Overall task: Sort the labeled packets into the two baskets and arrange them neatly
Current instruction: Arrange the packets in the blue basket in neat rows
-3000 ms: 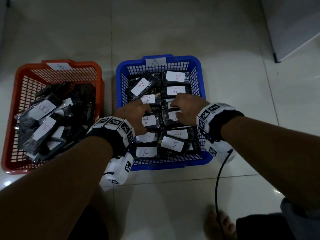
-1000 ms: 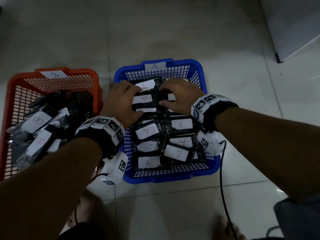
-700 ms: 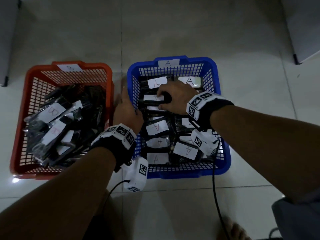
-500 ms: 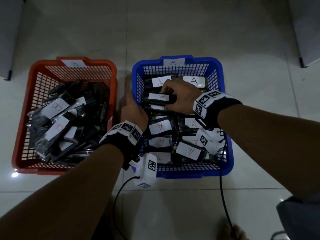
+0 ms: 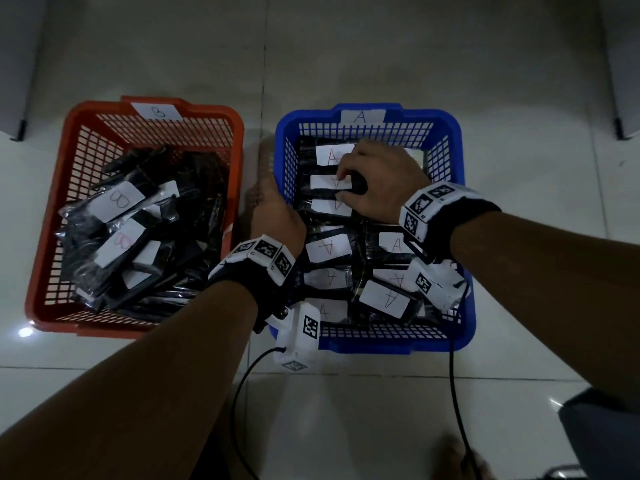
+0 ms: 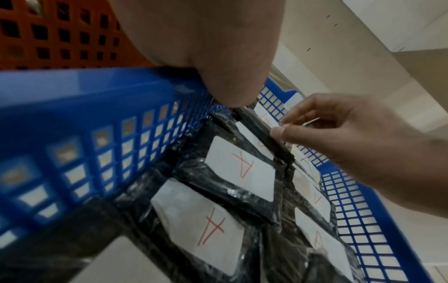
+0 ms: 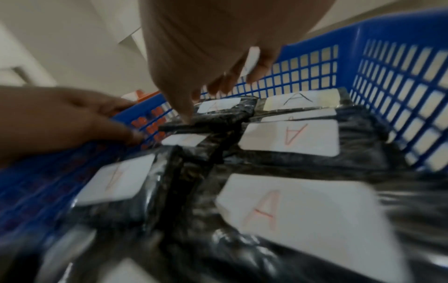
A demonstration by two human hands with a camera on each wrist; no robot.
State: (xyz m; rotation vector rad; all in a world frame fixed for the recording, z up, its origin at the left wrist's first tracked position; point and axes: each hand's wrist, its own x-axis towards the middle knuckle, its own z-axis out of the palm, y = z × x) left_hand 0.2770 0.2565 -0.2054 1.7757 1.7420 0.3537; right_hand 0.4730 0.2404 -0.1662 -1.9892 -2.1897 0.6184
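Head view puts the packet being handled [image 5: 330,182] in the far left part of the blue basket [image 5: 465,237], second in the left column, black plastic with a white label marked A; the right hand [image 5: 377,187] has its fingers curled down on that packet's right end, thumb and forefinger pinching it, which the left wrist view confirms. The left hand [image 5: 273,211] grips the basket's left rim, thumb hooked over the inside edge and the fingers outside, in the gap against the red basket [image 5: 48,237]. Three seconds ago both hands were pressed on packets in the middle of the blue basket; a second ago they had moved to the far rows, and since then the left hand has left the packets for the rim while the right has closed on this one packet. I read that as the blue basket being in its last tidying, one hand steadying it while the other squares the rows, with sorting itself apparently done. Counted: two baskets, each with one label on its far wall, A on the blue and what looks like B on the red. In the blue basket I count about ten A labels showing, in two columns, some hidden under the right wrist. In the red basket the packets [image 5: 119,202] lie in a loose heap; two labels read B, several more are turned away, and the total cannot be counted. That heap is not yet arranged. All of it sits on a pale tiled floor [image 5: 346,427].
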